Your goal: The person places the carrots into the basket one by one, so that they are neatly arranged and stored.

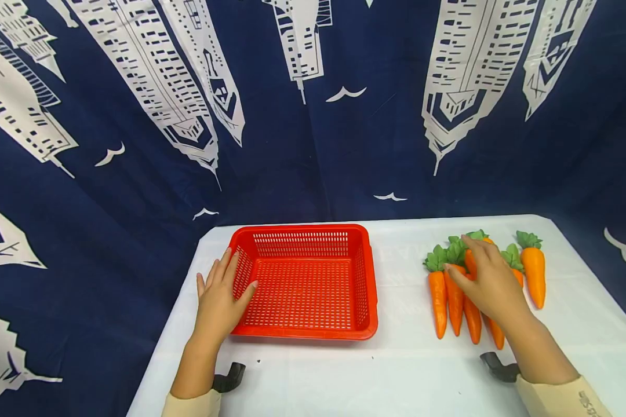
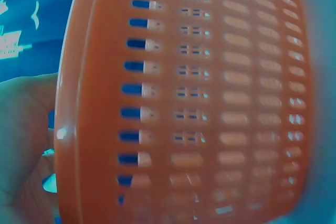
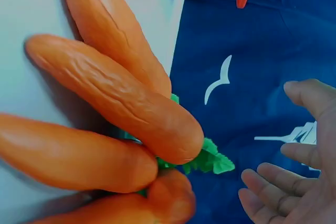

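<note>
A red plastic basket (image 1: 302, 333) with slotted sides sits on the white table; nothing lies in it. At its left rim my left hand (image 1: 216, 310) hovers with fingers spread, and whether it touches the rim I cannot tell. The left wrist view is filled by the slotted basket wall (image 2: 210, 98). My right hand (image 1: 492, 284) is over a group of orange carrots (image 1: 438, 301) with green leafy tops, hiding some of them. In the right wrist view its fingers (image 3: 302, 184) are apart from the carrots (image 3: 115, 98). One carrot (image 1: 534, 275) lies apart at the far right.
The white tabletop (image 1: 355, 376) spreads between basket and carrots and along the front. Behind it hangs a dark blue cloth (image 1: 313, 162) printed with white buildings and birds. Black straps (image 1: 229, 377) show at both wrists.
</note>
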Tool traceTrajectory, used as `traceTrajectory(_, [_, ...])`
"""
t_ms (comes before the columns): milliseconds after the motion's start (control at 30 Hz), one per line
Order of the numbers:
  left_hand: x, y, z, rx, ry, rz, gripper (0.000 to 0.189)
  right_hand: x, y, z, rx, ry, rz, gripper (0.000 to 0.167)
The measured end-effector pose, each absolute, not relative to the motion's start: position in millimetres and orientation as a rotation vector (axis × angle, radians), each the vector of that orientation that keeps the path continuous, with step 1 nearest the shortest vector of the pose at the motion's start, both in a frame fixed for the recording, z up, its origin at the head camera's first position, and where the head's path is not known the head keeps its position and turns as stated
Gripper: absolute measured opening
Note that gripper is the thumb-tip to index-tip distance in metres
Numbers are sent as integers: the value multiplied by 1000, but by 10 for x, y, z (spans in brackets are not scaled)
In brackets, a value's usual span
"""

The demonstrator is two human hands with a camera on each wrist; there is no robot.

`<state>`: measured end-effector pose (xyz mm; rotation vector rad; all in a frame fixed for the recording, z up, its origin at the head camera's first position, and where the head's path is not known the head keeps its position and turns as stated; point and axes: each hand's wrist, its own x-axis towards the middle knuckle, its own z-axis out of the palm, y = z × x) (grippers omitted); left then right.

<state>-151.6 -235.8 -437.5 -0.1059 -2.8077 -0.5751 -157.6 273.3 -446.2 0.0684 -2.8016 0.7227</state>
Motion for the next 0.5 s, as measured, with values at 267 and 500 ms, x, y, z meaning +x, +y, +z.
traceTrajectory(267, [-1382, -2578, -4510, -35, -2831, -776, 82, -1526, 2795, -4622, -119, -2782, 764, 67])
traceTrajectory(500, [-1269, -2717, -4622, 56, -2907, -933, 86, -1516, 2874, -4730, -190, -2759, 723, 62])
